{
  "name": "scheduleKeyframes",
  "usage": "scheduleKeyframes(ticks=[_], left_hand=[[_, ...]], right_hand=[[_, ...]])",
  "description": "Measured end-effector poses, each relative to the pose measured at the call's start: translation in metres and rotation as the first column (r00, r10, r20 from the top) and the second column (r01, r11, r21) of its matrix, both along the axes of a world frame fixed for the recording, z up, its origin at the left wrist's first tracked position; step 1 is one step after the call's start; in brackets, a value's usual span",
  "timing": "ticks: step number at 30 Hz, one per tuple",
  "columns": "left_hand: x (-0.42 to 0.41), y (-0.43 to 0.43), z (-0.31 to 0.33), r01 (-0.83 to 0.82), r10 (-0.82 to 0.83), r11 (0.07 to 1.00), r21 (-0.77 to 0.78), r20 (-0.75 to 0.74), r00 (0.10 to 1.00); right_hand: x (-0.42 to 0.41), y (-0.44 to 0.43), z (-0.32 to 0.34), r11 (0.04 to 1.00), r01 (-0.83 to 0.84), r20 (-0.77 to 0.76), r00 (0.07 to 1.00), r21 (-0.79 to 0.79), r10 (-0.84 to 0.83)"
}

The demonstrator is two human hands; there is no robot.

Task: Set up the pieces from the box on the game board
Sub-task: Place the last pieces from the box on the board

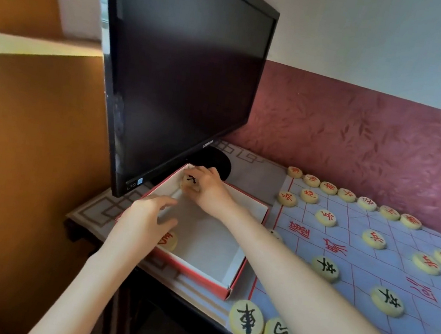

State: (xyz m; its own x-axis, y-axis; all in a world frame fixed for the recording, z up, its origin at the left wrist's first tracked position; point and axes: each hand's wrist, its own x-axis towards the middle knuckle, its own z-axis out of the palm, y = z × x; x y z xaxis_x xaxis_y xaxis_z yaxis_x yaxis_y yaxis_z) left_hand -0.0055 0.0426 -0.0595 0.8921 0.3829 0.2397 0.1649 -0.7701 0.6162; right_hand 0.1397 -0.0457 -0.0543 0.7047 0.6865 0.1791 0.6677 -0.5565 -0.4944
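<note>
The right forearm hides most of one piece at the left edge of the light-blue cloth game board with red lines (365, 263), and the board runs out of frame at right and bottom. In the centre, fingers cover much of the cream round piece with a black character (190, 182), which is blurred. The right hand (207, 187) pinches it at the far corner of the white cardboard box with red outer walls (197, 276), below the black monitor (181, 75). The left hand (145, 218), fingers loosely extended and holding nothing, half covers a cream red-lettered piece (169, 240) inside the box. Red-lettered discs (374, 239) sit upper right, black-lettered discs (387, 301) lower right.
</note>
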Motion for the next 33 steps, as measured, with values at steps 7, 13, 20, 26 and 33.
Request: scheduleKeyframes(ticks=[7, 13, 20, 26, 33], left_hand=[[0.020, -0.001, 0.003, 0.037, -0.036, 0.999, 0.035, -0.026, 0.999], [0.063, -0.001, 0.004, 0.037, -0.033, 0.998, 0.041, -0.099, 0.995], [0.089, -0.006, 0.010, 0.028, 0.004, 0.986, 0.165, -0.189, 0.982], [0.079, -0.020, 0.020, 0.096, -0.089, 0.994, 0.054, -0.113, 0.990], [0.046, -0.072, 0.033, 0.249, -0.246, 0.965, -0.086, 0.045, 0.968]], right_hand=[[0.008, -0.027, 0.008, 0.988, 0.100, -0.076, 0.993, 0.113, -0.092], [0.001, -0.077, 0.027, 0.989, 0.121, -0.090, 0.989, 0.085, -0.113], [-0.015, -0.105, 0.025, 0.989, 0.109, -0.127, 0.987, 0.101, -0.096], [-0.024, -0.128, 0.027, 0.987, 0.114, -0.131, 0.986, 0.112, -0.099], [-0.045, -0.174, 0.037, 0.972, 0.171, -0.156, 0.977, 0.163, -0.146]])
